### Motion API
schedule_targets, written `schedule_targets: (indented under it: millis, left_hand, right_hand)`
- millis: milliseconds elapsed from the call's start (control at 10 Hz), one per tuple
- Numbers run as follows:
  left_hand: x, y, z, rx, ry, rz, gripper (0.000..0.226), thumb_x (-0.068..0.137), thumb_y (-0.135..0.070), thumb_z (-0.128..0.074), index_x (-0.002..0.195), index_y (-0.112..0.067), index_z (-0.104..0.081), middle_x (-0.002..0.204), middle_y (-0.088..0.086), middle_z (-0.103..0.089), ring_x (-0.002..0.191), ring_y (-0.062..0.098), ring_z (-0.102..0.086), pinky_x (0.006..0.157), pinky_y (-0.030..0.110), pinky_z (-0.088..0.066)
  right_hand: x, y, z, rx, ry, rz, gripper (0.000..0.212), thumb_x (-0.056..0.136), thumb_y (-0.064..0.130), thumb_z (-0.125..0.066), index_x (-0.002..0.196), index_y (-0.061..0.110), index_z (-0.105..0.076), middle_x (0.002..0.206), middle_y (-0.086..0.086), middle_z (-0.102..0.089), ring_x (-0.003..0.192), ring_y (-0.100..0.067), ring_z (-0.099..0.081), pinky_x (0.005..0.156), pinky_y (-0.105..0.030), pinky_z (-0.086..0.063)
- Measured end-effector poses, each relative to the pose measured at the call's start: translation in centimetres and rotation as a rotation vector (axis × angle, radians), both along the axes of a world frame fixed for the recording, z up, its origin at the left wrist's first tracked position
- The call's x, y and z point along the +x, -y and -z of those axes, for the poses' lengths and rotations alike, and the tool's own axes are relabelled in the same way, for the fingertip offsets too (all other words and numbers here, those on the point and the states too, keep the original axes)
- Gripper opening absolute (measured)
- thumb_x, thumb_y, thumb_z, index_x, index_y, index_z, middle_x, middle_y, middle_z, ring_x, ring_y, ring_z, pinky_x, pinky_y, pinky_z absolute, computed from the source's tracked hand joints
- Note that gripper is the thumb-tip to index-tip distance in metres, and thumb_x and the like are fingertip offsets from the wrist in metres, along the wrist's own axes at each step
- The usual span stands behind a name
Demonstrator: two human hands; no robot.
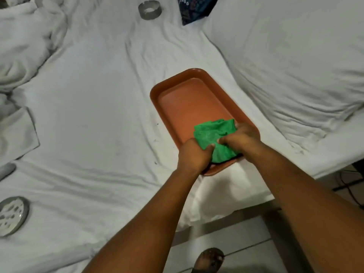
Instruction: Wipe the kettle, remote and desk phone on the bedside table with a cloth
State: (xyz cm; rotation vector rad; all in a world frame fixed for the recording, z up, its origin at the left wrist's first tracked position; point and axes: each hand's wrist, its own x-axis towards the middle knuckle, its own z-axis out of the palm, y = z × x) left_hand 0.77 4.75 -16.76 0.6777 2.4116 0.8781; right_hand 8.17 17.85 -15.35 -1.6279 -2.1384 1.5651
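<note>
A crumpled green cloth lies over the near end of an orange-brown tray that rests on the white bed. My left hand grips the cloth's near left edge. My right hand grips its right side. A dark object shows under the cloth at the tray's near end; I cannot tell what it is. No kettle, remote or desk phone is plainly visible.
A white pillow lies right of the tray. A bunched duvet fills the far left. A metal ring sits at the far side, a round metal disc at the near left. My sandalled foot stands on the tiled floor.
</note>
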Motion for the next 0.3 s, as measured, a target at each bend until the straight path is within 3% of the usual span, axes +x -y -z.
schedule_targets:
  millis: [100,200,300]
  left_hand:
    - [-0.3,-0.9,0.5,-0.081,-0.141,0.017,0.046,0.083,-0.045,-0.072,0.112,-0.01,-0.066,0.108,0.014,-0.072,0.098,0.033,-0.068,0.068,0.028,-0.044]
    - [1.2,-1.5,-0.1,-0.141,-0.285,-0.003,0.064,0.081,-0.039,-0.072,0.129,-0.003,-0.049,0.127,0.02,-0.057,0.115,0.038,-0.057,0.091,0.04,-0.048]
    - [5.6,-2.7,-1.8,-0.159,-0.48,0.197,0.075,0.088,-0.032,-0.062,0.148,-0.002,-0.031,0.148,0.02,-0.042,0.135,0.039,-0.038,0.108,0.05,-0.034]
  right_hand:
    - [0.9,0.0,0.3,0.247,-0.025,-0.106,0.044,0.06,0.027,-0.083,0.101,0.019,-0.068,0.094,-0.002,-0.074,0.082,-0.019,-0.068,0.068,-0.019,-0.044]
    - [3.4,0.2,-0.3,0.361,-0.076,-0.029,0.051,0.063,0.031,-0.081,0.109,0.016,-0.064,0.105,-0.006,-0.072,0.097,-0.022,-0.067,0.078,-0.022,-0.047]
    - [8.6,0.5,-1.1,0.557,0.033,-0.02,0.051,0.075,0.031,-0.071,0.121,0.015,-0.054,0.119,-0.011,-0.062,0.111,-0.03,-0.058,0.09,-0.037,-0.049]
